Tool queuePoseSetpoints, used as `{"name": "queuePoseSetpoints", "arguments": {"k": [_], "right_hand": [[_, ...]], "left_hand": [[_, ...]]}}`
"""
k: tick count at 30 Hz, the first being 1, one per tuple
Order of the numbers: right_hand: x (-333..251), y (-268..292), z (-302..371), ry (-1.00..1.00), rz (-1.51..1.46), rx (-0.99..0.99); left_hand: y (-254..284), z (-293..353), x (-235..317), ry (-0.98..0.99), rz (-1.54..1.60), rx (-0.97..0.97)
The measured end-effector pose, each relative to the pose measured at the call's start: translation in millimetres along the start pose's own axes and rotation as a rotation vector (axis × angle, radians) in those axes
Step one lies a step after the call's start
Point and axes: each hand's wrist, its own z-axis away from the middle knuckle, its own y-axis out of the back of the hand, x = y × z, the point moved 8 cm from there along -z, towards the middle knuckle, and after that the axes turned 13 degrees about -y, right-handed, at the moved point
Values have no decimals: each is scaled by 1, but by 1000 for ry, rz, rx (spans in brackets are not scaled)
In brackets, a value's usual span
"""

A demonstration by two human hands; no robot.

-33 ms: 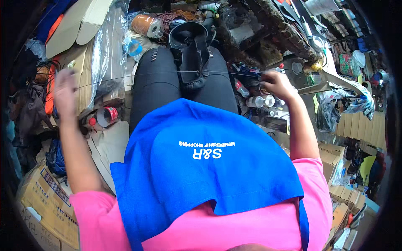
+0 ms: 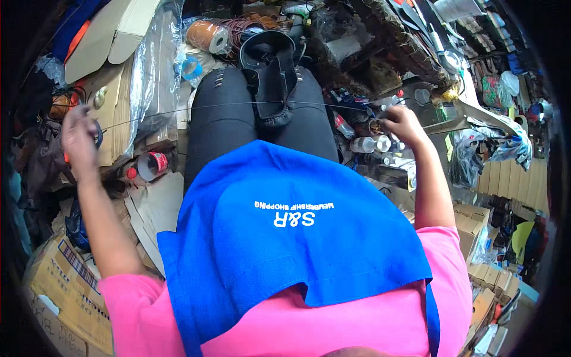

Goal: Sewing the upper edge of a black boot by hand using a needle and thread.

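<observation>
A black shoe (image 2: 275, 89), its opening facing up, is wedged between my knees. Dark thread (image 2: 148, 116) runs nearly straight across both thighs and over the shoe. Out at the far left, my left hand (image 2: 80, 141) is curled round one end of the thread, slightly blurred. Something dark and curved shows beside its fingers; I cannot make out what it is. My right hand (image 2: 402, 124) is closed on the other end, to the right of my knees. Both arms are spread wide, and neither hand touches the shoe.
A blue apron (image 2: 285, 196) covers my lap. Left lie cardboard sheets (image 2: 113, 113), clear plastic and a cut bottle piece with a red label (image 2: 151, 165). An orange-brown spool (image 2: 208, 37) stands beyond my knees. Clear bottles (image 2: 364, 144) lie below my right hand; cardboard boxes (image 2: 470, 223) sit farther right.
My left hand has moved outward to the left and a little nearer to me. The right hand has shifted slightly right. The shoe stays in place between my knees.
</observation>
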Motion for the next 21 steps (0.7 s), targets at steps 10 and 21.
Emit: {"name": "queuePoseSetpoints", "arguments": {"k": [10, 21], "right_hand": [[-164, 22, -10, 341, -509, 48], [-182, 2, -33, 454, -460, -76]], "left_hand": [[-314, 43, 130, -560, -173, -764], [-379, 37, 98, -384, -224, -1131]]}}
